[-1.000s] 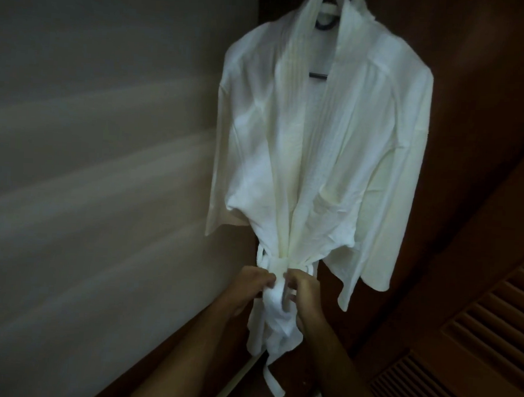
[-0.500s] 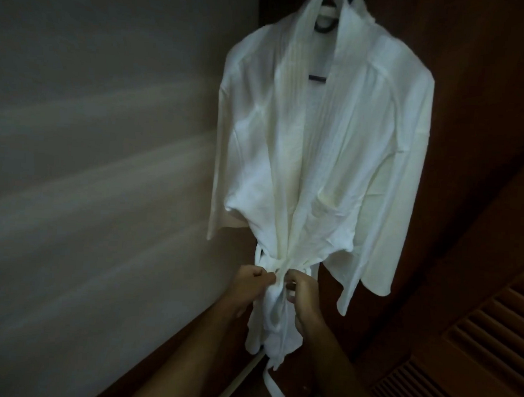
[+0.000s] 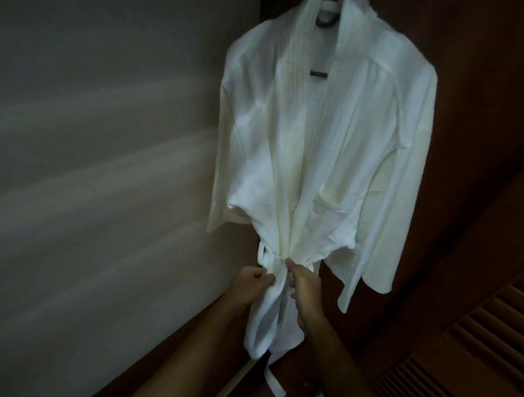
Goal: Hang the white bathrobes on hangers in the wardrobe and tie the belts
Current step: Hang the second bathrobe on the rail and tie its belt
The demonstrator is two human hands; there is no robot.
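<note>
A white bathrobe (image 3: 326, 134) hangs on a dark hanger (image 3: 325, 19) inside the wardrobe, its front panels drawn together at the waist. The white belt (image 3: 276, 271) is wrapped around the waist and one loose end dangles down to the bottom of the frame. My left hand (image 3: 251, 280) pinches the belt on the left side of the waist. My right hand (image 3: 303, 282) grips the belt on the right side, fingers curled round it. The hands are close together at the crossing of the belt.
A pale wall (image 3: 103, 158) fills the left. Dark wooden wardrobe panels (image 3: 482, 89) stand behind and to the right of the robe. A louvred wooden door (image 3: 487, 350) is at the lower right.
Both hands have shifted slightly at the waist, pulling the belt ends tighter. The robe's waist has gathered in a little more. The dangling belt end swings lower.
</note>
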